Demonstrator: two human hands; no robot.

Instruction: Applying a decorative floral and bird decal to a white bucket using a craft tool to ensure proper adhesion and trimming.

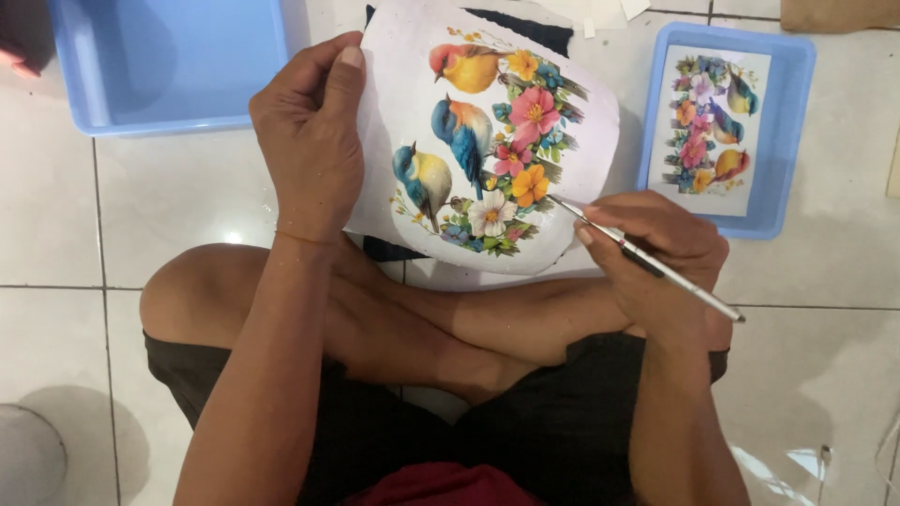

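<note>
Sitting cross-legged on a white tiled floor (56, 234), a person works over a big white rounded object (581, 141) printed with three birds and flowers, tilted up above the knees so its face can be seen. The left hand (309, 141) wraps its left edge, thumb pressed on the face, steadying it. A large blue tray (169, 66) lies top left; a smaller blue tray (783, 141) on the right holds a matching bird print (710, 131). The right hand (661, 258) pinches a thin metal-handled tool (647, 262), tip touching the flowers' edge.
</note>
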